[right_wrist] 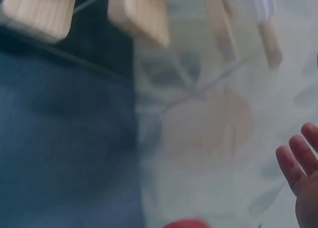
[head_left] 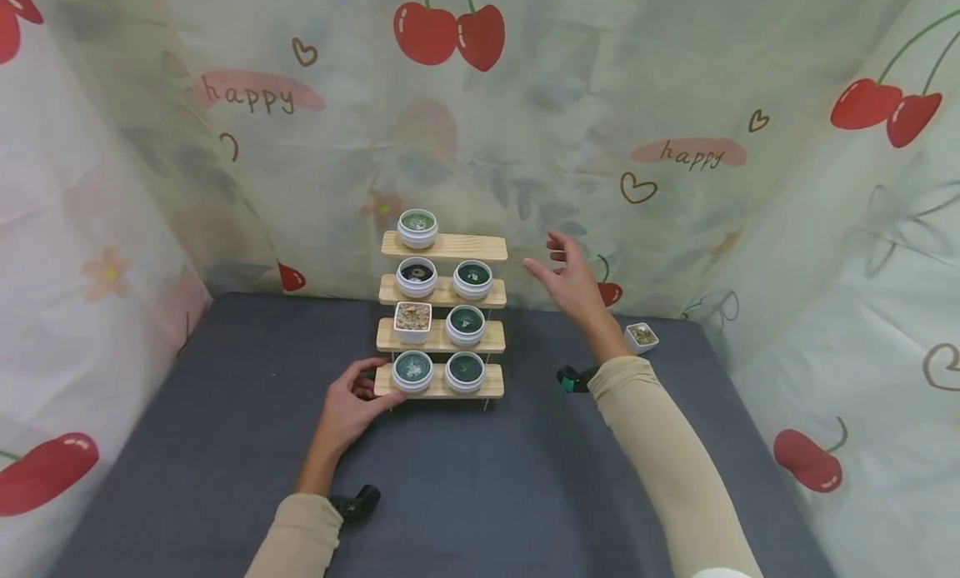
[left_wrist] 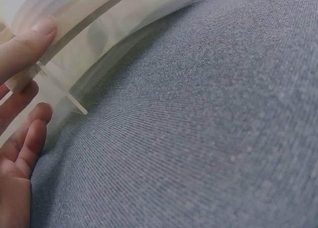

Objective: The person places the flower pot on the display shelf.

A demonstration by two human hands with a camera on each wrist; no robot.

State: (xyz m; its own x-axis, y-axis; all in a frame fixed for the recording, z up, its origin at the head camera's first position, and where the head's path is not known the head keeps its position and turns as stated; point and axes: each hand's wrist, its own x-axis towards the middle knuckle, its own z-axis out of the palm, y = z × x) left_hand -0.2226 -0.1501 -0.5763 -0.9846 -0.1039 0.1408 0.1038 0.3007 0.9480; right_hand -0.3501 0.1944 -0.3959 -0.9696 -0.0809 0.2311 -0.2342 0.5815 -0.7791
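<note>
A tiered wooden stand (head_left: 441, 336) has several pale boards one above another. My left hand (head_left: 351, 401) grips the left end of its lowest board; in the left wrist view the thumb (left_wrist: 43, 30) lies along the front edge and the other fingers are beside and below it. On that board sit two round white bowls with green contents, the left bowl (head_left: 412, 371) close to my thumb. My right hand (head_left: 572, 286) hangs in the air to the right of the upper boards, fingers apart and holding nothing. A lone bowl (head_left: 417, 228) stands at the left of the top board.
Higher boards carry a dark-filled bowl (head_left: 416, 276), green-filled bowls and a square bowl of dry bits (head_left: 412, 321). Another square bowl (head_left: 641, 337) stands at the back right of the grey table (head_left: 247, 445). A cherry-print curtain (head_left: 525, 128) rises behind the stand.
</note>
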